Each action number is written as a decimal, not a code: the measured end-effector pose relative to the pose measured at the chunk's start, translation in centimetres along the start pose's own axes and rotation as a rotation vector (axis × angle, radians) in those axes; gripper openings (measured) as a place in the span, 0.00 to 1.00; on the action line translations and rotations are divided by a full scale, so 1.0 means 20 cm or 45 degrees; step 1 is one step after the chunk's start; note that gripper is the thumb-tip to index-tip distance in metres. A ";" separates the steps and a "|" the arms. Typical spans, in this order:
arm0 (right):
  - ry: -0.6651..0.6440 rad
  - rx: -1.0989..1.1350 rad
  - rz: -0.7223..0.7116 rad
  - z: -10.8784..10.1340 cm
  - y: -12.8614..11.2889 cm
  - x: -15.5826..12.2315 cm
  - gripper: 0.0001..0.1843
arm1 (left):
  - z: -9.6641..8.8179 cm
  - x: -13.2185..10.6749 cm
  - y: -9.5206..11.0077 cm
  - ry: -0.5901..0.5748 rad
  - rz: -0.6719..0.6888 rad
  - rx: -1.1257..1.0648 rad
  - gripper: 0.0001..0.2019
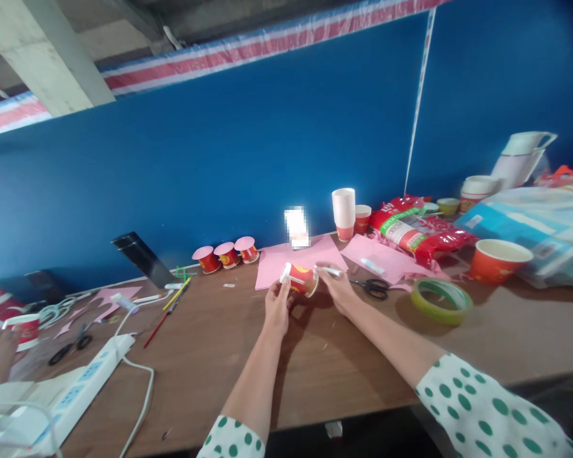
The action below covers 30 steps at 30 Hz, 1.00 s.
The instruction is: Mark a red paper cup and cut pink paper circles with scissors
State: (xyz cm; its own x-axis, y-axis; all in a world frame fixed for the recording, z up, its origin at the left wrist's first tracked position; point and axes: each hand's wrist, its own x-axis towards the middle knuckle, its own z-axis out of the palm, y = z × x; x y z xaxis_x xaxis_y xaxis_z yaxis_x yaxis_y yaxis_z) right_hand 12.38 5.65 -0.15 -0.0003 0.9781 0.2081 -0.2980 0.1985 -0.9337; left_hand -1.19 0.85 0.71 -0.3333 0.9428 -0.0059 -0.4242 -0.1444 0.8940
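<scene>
Red paper cup [300, 278] held tilted over the worktop [210, 362]
The left hand [277, 306] grips it; the right hand [339, 291] pinches a slim white tube [330, 271] beside one end, near pink paper [270, 262].

Craft workroom
Blue partition [219, 159], concrete pillar [42, 51] beyond the fingers [285, 288]; scissors [369, 289] and tape [442, 313] to their right, power strip [86, 389] left.
</scene>
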 end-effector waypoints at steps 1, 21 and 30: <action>0.000 0.016 -0.007 0.00 0.00 0.00 0.17 | 0.00 0.00 0.00 -0.015 -0.008 0.003 0.17; -0.158 -0.376 -0.388 0.00 -0.12 -0.09 0.13 | -0.03 0.01 0.01 -0.135 0.014 -0.254 0.17; -0.012 0.017 -0.062 0.01 -0.10 -0.04 0.14 | -0.02 0.01 -0.01 -0.286 0.058 -0.233 0.28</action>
State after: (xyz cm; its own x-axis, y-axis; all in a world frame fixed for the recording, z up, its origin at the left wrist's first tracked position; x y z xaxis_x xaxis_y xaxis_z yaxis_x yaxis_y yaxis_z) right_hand 12.76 4.55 1.57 0.0057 0.9667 0.2558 -0.3105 0.2449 -0.9185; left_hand -1.56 0.89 0.41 -0.1690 0.9742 0.1499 -0.5646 -0.2203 0.7954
